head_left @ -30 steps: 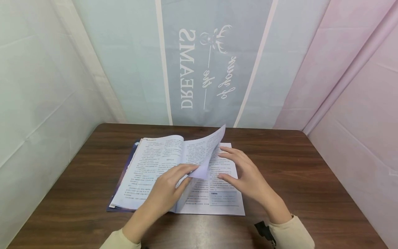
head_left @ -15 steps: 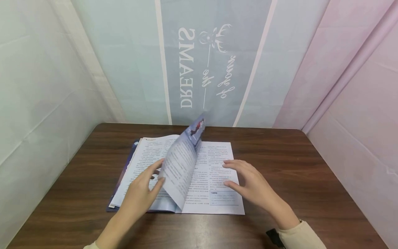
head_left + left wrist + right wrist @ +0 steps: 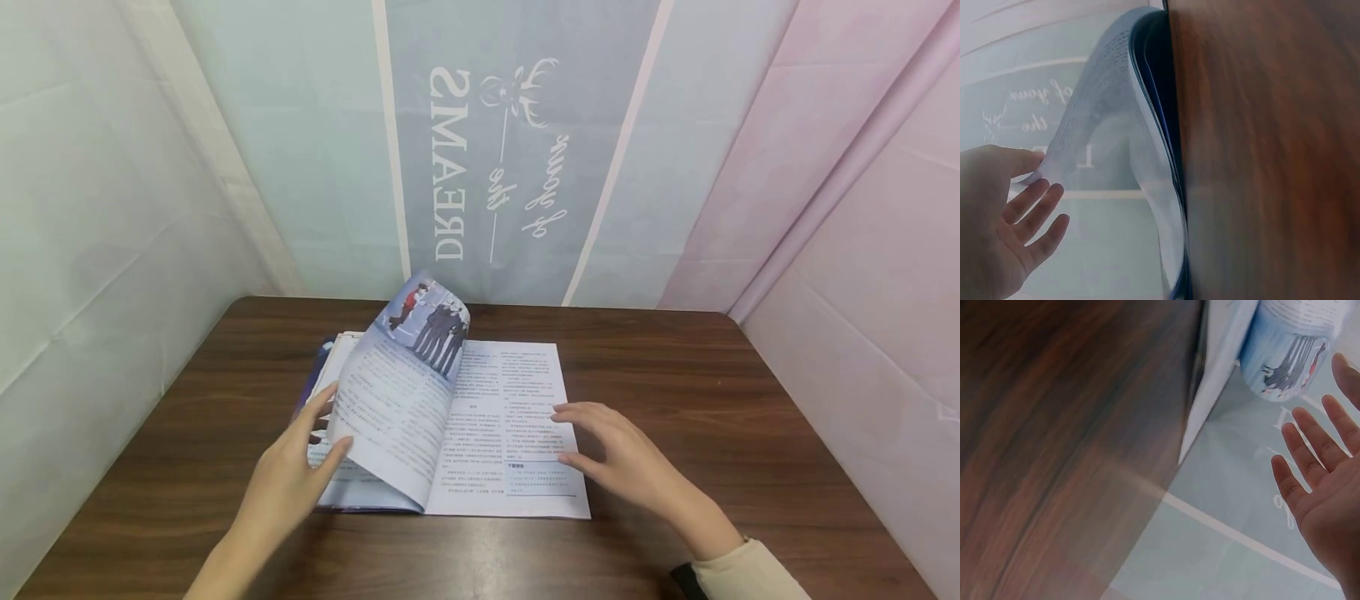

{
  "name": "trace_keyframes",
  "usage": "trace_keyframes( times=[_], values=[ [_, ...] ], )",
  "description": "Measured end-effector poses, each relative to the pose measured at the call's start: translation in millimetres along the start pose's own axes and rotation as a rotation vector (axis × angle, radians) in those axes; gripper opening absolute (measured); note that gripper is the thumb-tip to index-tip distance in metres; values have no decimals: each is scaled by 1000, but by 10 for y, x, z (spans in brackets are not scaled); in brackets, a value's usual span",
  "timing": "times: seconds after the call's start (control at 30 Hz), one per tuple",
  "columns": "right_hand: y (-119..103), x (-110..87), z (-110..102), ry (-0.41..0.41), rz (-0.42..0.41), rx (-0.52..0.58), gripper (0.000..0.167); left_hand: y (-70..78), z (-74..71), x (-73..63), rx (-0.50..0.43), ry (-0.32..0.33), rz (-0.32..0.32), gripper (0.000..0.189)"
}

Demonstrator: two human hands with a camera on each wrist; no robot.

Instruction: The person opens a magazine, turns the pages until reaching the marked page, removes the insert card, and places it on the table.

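An open magazine lies on the wooden table, its right-hand page flat and covered in print. One page stands lifted and curves over the left half, showing a picture of several dark-clad figures and one in red at its top. My left hand pinches the outer edge of that page between thumb and forefinger; in the left wrist view the other fingers of the left hand are spread below it. My right hand hovers at the right edge of the magazine, fingers relaxed and holding nothing.
The brown wooden table extends around the magazine. Behind it hangs a grey-blue cloth with mirrored white lettering, and pale cloth walls close off both sides. A dark strap shows by the right sleeve.
My left hand has carried the lifted page from the right side over to the left, so its picture now faces up. My right hand has drawn slightly back toward the right and lower.
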State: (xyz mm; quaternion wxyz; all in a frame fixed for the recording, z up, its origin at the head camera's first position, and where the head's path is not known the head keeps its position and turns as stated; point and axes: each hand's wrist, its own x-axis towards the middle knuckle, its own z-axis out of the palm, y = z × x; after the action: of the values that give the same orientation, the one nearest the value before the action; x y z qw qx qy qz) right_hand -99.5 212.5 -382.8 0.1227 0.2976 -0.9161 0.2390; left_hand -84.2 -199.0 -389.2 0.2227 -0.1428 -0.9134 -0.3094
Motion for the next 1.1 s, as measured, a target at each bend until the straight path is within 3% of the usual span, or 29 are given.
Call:
trace_keyframes(
  times=[0.33,0.53,0.8,1.1],
  values=[
    [90,-99,-9,-110,45,-16,50,-169,-136,-115,58,-38,-57,64],
    [153,-162,14,-151,43,-7,52,-260,-229,-159,100,-157,-123,71],
    [232,-255,40,-213,43,-5,52,-401,-305,-208,158,-309,-175,55],
    [239,-280,62,-295,78,-20,56,-540,-330,-260,211,-412,-176,42]
  ],
)
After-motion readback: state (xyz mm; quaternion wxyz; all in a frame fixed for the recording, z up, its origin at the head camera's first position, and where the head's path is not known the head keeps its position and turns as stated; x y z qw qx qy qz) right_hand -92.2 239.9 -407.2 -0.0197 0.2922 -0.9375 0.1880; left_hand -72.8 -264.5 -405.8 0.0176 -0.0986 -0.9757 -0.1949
